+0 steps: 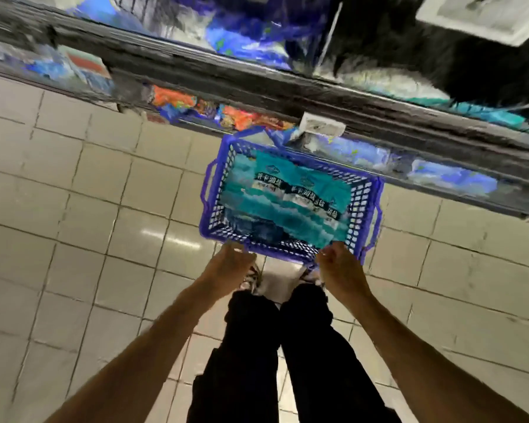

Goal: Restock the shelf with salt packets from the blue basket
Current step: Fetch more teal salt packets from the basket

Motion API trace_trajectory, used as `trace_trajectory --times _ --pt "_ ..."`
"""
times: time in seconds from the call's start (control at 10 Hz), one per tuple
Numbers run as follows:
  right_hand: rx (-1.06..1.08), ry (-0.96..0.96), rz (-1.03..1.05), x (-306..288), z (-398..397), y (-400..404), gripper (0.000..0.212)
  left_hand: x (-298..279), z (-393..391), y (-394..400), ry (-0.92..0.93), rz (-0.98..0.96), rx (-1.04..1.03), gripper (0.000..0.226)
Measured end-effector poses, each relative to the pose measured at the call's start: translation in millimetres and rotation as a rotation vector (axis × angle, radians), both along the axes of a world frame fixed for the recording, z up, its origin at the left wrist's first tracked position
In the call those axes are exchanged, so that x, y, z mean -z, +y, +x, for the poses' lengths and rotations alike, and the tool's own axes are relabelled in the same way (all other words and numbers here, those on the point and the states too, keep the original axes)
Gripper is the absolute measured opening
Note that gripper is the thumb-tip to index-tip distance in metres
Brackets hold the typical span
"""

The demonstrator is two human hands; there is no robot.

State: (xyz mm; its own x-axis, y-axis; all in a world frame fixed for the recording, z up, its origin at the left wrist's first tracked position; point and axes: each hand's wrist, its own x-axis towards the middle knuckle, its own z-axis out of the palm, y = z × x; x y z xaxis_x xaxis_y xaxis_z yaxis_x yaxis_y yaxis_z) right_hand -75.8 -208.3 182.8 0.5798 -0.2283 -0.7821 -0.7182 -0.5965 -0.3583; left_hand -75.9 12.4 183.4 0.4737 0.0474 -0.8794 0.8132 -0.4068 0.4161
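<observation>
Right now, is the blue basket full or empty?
Still loaded: teal salt packets cover the floor of the blue basket, lying below its rim. How deep they are stacked cannot be told.

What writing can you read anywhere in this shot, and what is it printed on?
Teal packets in the blue basket: dark bands of white characters, too blurred to quote.
White shelf tag: print too blurred to read.
Shelf goods: nothing legible.

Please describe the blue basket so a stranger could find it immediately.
Look at the tiled floor just before the shelf. There sits the blue basket, lattice-walled and full of teal salt packets; both hands reach its near rim.
</observation>
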Motion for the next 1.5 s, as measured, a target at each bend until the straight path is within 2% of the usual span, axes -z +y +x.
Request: trace_trajectory --times 0.1,0.2,0.3,0.4,0.5,0.6,0.7,0.8,0.9,1.0,1.1,1.2,1.3,1.4,1.5 --pt "0.026 0.073 -0.015 87 17 2 0.012 72 32 -10 -0.031 0.095 0.108 0.03" --pt "0.021 0.054 -0.011 151 27 -5 0.021 135 60 -19 -0.069 0.195 0.143 0.042" --pt "0.158 -0.117 -0.032 199 46 -5 0.051 181 83 -20 -0.216 0.355 0.176 0.047" --pt "0.179 -0.208 -0.13 232 65 0 0.065 223 109 -24 -0.222 0.44 0.287 0.068" --pt "0.282 -0.173 -0.062 254 88 9 0.077 254 132 -30 -0.171 0.491 0.377 0.082" --pt "0.397 -0.105 0.023 265 99 15 0.069 272 138 -35 -0.192 0.532 0.318 0.1" --pt "0.515 -0.092 0.144 275 101 15 0.025 281 136 -39 -0.194 0.537 0.275 0.113" --pt "0.52 -0.081 0.203 276 97 8 0.02 280 135 -40 -0.176 0.513 0.249 0.101" --pt "0.534 -0.041 0.3 269 91 2 0.018 274 140 -44 -0.136 0.433 0.213 0.07" --pt "0.546 -0.003 0.455 262 79 -4 0.015 269 142 -48 -0.087 0.285 0.097 0.045" --pt "0.584 0.026 0.551 252 62 -12 0.022 258 129 -42 -0.043 0.105 0.024 0.034" --pt "0.636 0.062 0.644 234 40 -23 0.036 236 102 -27 -0.005 -0.107 -0.093 0.044" --pt "0.709 0.059 0.756 203 15 -27 0.041 210 73 -9 0.1 -0.265 -0.196 0.05" --pt "0.777 0.065 0.782 163 -10 -25 0.05 180 42 8 0.184 -0.379 -0.219 0.044" --pt "0.819 0.048 0.82 119 -31 -21 0.038 143 18 16 0.179 -0.428 -0.301 0.037"
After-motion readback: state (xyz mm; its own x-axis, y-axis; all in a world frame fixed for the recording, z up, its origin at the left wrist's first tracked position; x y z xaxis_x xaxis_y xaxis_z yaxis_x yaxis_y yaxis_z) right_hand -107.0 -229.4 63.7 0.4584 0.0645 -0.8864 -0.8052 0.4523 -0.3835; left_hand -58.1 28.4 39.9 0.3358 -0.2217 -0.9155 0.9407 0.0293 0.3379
